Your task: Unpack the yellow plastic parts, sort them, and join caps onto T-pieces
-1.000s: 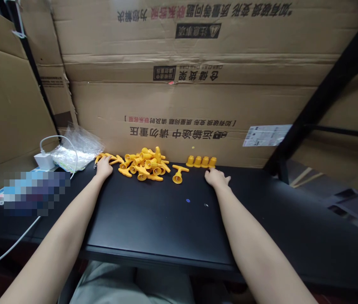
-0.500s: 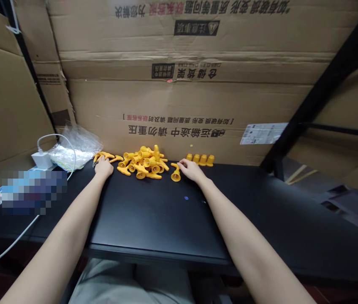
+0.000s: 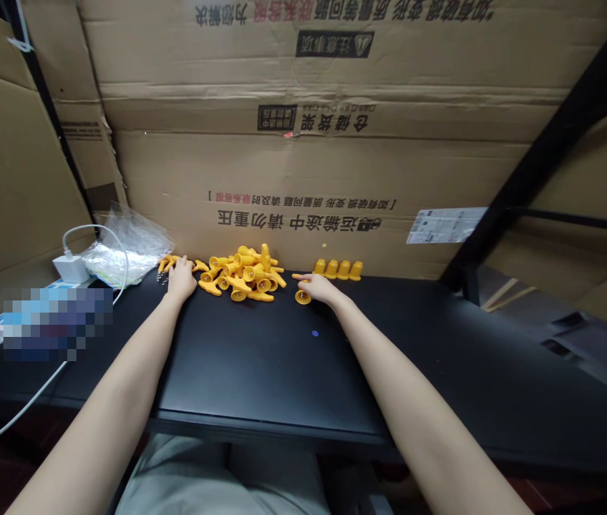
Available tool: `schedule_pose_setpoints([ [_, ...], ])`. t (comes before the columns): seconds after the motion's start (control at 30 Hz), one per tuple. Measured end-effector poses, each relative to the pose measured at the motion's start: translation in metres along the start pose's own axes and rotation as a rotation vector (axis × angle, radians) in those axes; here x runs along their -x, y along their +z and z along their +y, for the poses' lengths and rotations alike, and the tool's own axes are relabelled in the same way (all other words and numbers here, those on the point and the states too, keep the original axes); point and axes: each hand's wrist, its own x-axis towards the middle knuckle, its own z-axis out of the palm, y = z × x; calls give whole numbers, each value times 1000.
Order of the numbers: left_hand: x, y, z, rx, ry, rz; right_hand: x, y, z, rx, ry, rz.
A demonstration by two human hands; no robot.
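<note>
My right hand [image 3: 317, 287] has its fingers closed on a yellow bell-shaped piece [image 3: 303, 297]. The wide mouth of this piece faces me, and the fingers cover part of it. At the far left, my left hand [image 3: 181, 280] lies with its fingers a little apart beside a few yellow curved pieces [image 3: 167, 264] with small metal chains. Whether its fingertips touch them cannot be made out. Between my hands lies a heap of yellow bell-shaped and curved pieces [image 3: 247, 275]. Several yellow cup-like pieces [image 3: 343, 270] stand upright in a row to the right of my right hand.
A cardboard sheet [image 3: 303, 164] stands along the back of the black table [image 3: 265, 365]. Clear plastic bags [image 3: 129, 250], a white charger plug [image 3: 71, 269] and its cable are on the left. A small blue spot [image 3: 315, 333] lies on the tabletop. A black post [image 3: 529, 150] slants at right.
My left hand has shifted slightly right, away from the chained pieces. My right hand has moved left and over the bell-shaped piece, which has shifted a little right.
</note>
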Motion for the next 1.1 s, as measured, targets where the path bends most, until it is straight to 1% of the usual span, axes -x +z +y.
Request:
schedule_pose_setpoints([
  [0.07,1,0,1,42,57,-33,0,0,1,-6,9,11],
  [0.1,1,0,2,52,56,-52,-1,0,1,-6,13,13],
  [0.2,-1,1,3,39,-20,-98,-2,0,2,1,27,12],
  [0.27,-2,2,3,8,-63,-106,-2,-1,2,30,43,24],
  [0.37,-4,3,2,-29,-79,-98,0,-4,-2,138,93,29],
  [0.47,-3,3,1,-30,-66,-87,4,-8,-9,248,147,-54],
  [0.57,0,1,1,-18,-44,-41,8,-10,-16,292,193,-142],
  [0.63,3,-2,3,-2,-32,10,11,-10,-20,303,229,-135],
  [0.7,7,-10,8,30,-9,80,14,-10,-22,310,255,-65],
  [0.77,11,-21,17,76,36,157,17,-9,-25,297,277,37],
  [0.9,23,-51,44,155,174,256,24,-8,-31,244,269,259],
  [0.93,28,-58,51,170,219,279,26,-7,-33,244,234,312],
  [1.0,37,-71,64,203,308,309,31,-6,-38,258,93,415],
  [1.1,52,-80,77,237,420,319,39,-2,-46,271,-223,555],
])
